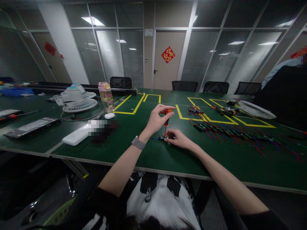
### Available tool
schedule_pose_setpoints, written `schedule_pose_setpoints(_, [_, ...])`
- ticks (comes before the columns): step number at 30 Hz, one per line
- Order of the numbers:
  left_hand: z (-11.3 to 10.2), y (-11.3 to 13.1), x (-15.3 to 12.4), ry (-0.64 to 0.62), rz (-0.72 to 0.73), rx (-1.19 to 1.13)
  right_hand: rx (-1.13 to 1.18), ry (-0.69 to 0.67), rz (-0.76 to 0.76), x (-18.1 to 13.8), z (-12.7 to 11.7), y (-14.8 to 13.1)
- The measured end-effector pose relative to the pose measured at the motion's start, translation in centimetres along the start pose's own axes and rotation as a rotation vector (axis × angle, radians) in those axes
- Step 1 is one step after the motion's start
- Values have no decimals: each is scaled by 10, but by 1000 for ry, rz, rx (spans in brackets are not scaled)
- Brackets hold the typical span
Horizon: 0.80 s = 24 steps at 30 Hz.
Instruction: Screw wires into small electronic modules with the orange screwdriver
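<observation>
My left hand (157, 119) is closed round the orange handle of a small screwdriver (166, 120), held upright with its tip down on a small circuit board (163, 138) lying on the green table (144, 153). My right hand (177, 138) lies beside the board with its fingers pinching it in place. A grey watch sits on my left wrist.
Several wired circuit boards (227, 131) lie in a row to the right, across yellow tape outlines (206, 111). White fan parts (76, 99), a pink bottle (106, 96), a white mouse (109, 115) and a white box (75, 136) stand at the left. Another person (285, 92) sits far right.
</observation>
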<state>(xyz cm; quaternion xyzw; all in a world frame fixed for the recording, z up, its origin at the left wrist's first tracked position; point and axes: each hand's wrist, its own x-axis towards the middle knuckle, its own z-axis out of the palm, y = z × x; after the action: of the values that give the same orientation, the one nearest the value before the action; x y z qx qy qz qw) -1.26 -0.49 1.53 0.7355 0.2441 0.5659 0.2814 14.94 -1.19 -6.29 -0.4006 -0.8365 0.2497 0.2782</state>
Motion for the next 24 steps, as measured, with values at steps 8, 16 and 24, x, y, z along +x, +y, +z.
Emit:
schedule_pose_setpoints(8, [1, 2, -1, -65, -17, -60, -7, 4, -1, 0, 0, -1])
schedule_pose_setpoints(16, [0, 2, 0, -121, -44, -181, -8, 31, 9, 1, 2, 1])
schedule_pose_setpoints(24, [1, 8, -2, -130, -31, -154, -25, 31, -10, 0, 2, 1])
